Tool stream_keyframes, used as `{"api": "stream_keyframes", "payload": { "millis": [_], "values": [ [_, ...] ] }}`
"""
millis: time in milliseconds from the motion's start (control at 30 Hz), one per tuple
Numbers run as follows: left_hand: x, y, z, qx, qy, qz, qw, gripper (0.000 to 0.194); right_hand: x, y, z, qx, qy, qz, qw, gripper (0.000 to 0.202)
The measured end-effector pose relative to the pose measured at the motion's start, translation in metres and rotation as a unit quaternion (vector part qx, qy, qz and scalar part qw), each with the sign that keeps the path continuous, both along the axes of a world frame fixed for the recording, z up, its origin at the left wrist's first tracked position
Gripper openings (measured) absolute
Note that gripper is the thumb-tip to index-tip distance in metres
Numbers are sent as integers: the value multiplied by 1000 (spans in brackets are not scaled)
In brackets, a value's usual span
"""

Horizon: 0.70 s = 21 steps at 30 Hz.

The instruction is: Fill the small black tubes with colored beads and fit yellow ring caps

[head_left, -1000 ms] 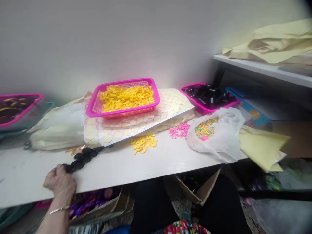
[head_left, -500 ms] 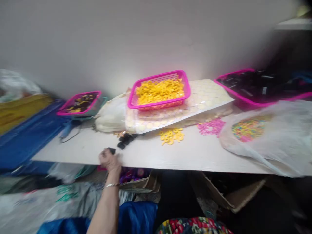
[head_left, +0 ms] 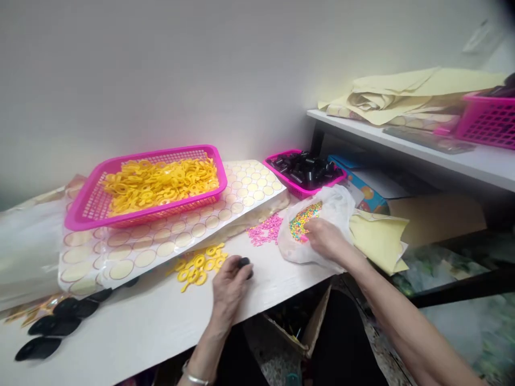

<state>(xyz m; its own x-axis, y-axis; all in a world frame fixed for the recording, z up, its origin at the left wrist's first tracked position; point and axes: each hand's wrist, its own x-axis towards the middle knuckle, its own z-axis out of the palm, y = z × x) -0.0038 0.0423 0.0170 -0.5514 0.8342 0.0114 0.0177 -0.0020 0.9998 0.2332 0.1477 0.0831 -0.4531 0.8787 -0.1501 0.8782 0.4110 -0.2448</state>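
A white table (head_left: 161,327) is placed against a plain grey wall (head_left: 241,80). Near the front edge of the table, a small black piece (head_left: 243,262) is held between the thumb and the bent fingers of the left hand (head_left: 230,287). Just to the left of these fingers, yellow ring-shaped pieces (head_left: 197,272) are scattered. Farther left and behind them, a large pink basket (head_left: 161,211), filled with similar yellow pieces, is supported by a sheet of pale circles (head_left: 173,247). Well to the left of the same fingers, several black oval pieces (head_left: 54,325) are laid in a row.

The fingers of the right hand (head_left: 326,238) are kept narrow, inside the opening of a white plastic bag (head_left: 338,208), at the multicoloured beads (head_left: 302,221); whether anything is gripped there cannot be told. Between both hands' fingers, slightly beyond, small pink pieces (head_left: 271,228) are spread. Behind the right fingers, a smaller pink basket (head_left: 292,186) is filled with black parts (head_left: 309,169).
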Motion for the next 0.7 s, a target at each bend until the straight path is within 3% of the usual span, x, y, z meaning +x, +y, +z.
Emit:
{"api": "stream_keyframes", "payload": {
  "millis": [100, 267, 567, 700],
  "values": [
    [33, 22, -9, -12, -19, -86, 996, 48, -3, 13, -15, -10, -48, -31, 998, 28],
    [62, 42, -25, 4, 40, -177, 983, 38, 2, 24, -32, 18, -53, 5, 998, 26],
    [77, 48, -39, 58, 216, -142, 964, 36, -21, 41, -36, -7, -49, 55, 997, 20],
    [73, 46, -42, 50, 235, -138, 961, 38, -19, 47, -38, -8, 5, 49, 999, 14]
  ]
}}
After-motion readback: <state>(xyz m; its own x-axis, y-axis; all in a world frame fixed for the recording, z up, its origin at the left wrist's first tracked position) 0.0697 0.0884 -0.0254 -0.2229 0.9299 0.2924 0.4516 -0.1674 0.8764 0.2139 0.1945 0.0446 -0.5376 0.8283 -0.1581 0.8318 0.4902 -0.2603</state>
